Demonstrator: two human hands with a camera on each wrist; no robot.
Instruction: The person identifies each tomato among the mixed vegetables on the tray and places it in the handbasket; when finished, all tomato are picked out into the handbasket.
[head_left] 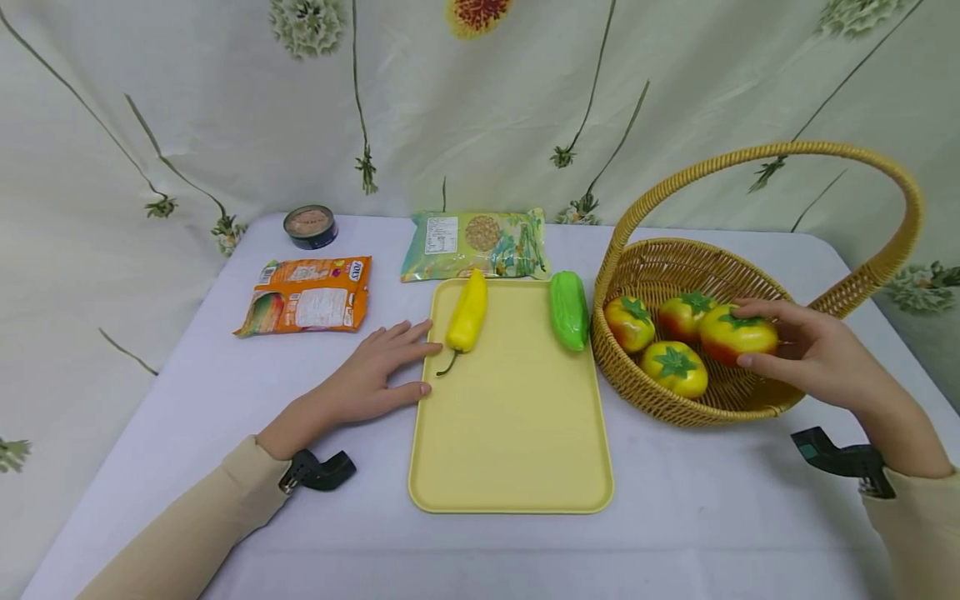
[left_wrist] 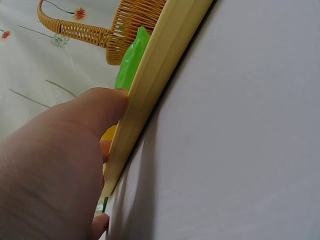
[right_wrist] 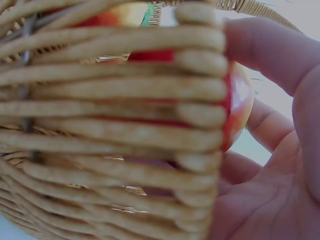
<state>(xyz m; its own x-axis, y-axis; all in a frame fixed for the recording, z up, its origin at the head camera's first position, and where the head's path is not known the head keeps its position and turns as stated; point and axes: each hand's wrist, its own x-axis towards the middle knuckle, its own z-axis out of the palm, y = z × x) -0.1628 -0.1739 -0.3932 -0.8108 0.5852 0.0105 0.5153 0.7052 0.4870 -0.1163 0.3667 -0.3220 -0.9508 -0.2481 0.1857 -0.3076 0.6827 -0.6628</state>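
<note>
My right hand (head_left: 828,354) reaches over the right rim of the wicker basket (head_left: 652,396) and grips a yellow-red toy tomato (head_left: 738,336), thumb on the near side and fingers on the far side. Three more such tomatoes, among them one with a green star-shaped leaf (head_left: 675,368), lie in the basket. In the right wrist view the basket wall (right_wrist: 110,115) hides much of the held tomato (right_wrist: 240,102). My left hand (head_left: 371,375) lies with straight, spread fingers at the left edge of the yellow tray (head_left: 517,433), its thumb touching the tray's rim (left_wrist: 150,95).
A yellow pepper (head_left: 468,317) and a green vegetable (head_left: 569,311) lie on the tray's far corners. Behind it is a green packet (head_left: 480,242). An orange packet (head_left: 311,296) and a small round tin (head_left: 311,226) lie at the back left. The basket's tall handle (head_left: 780,150) arches upward.
</note>
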